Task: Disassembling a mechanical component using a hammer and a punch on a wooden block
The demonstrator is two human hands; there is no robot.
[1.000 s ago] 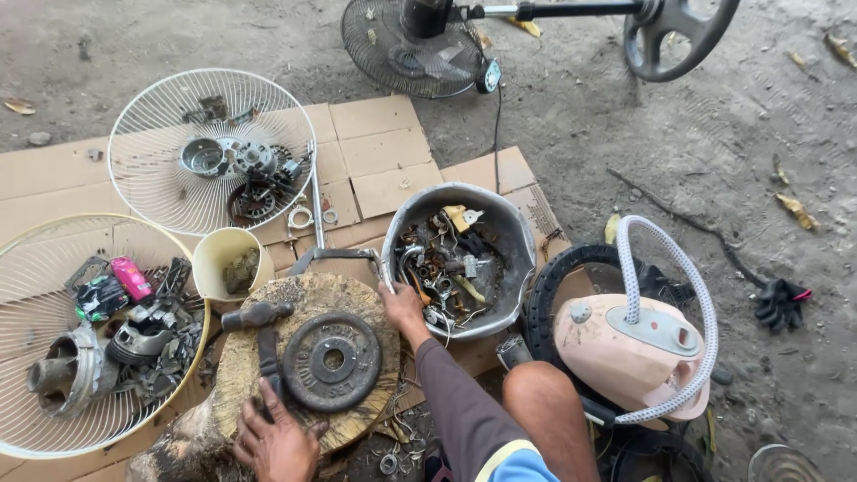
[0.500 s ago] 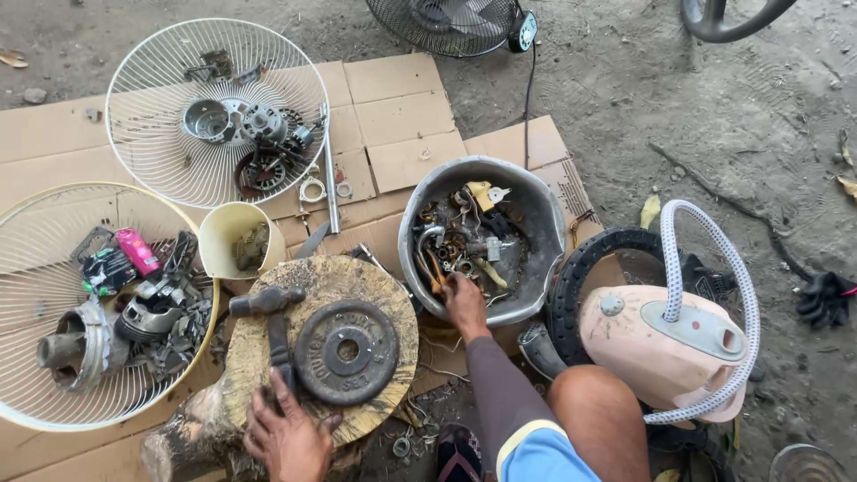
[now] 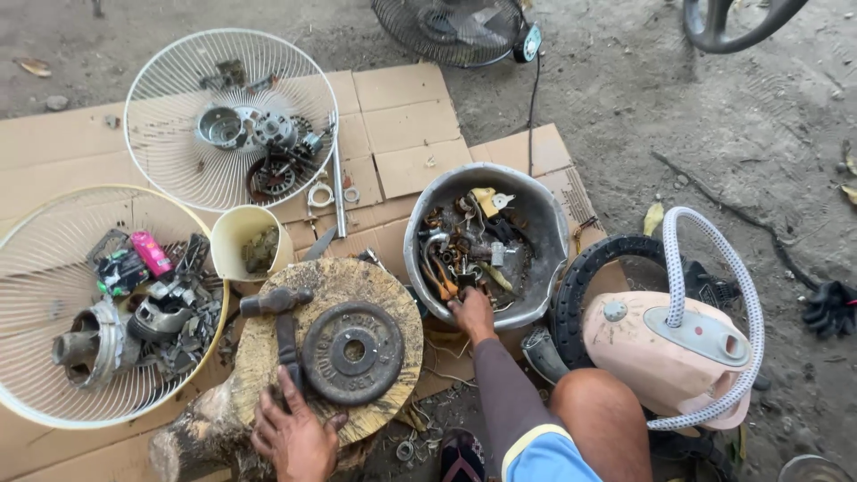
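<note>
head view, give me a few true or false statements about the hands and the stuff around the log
1. The right hand reaches into the grey metal bowl of scrap parts. True.
2. The left hand holds the yellow cup. False: it rests on the hammer handle lying on the log slice; the cup stands apart, beside the log.
3. A round weight plate lies flat on the log slice. True.
4. The pink appliance sits inside the fan guard. False: it stands on the ground by the person's knee, to the right of the bowl.
5. Both white fan guards are bare of parts. False: each holds metal pieces.
</note>
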